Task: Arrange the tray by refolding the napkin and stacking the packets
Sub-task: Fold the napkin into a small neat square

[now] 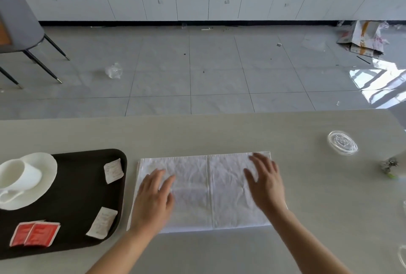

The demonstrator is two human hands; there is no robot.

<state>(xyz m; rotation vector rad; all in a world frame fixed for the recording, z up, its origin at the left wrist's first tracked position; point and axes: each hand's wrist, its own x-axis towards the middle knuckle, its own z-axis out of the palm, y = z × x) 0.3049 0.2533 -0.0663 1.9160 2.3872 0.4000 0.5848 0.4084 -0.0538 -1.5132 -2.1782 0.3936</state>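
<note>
Pressing flat on the napkin (208,190), left hand (153,201) and right hand (265,185) both spread, gripping nothing; long axis running hand to hand; packets (113,170) lying beyond the left hand.

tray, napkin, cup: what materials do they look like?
Tray: probably plastic, dark brown, matte, with moulded rounded corners. Napkin: white paper or thin cloth, can't tell which; creased and wrinkled. Cup: likely glazed ceramic, smooth glossy white.
</note>
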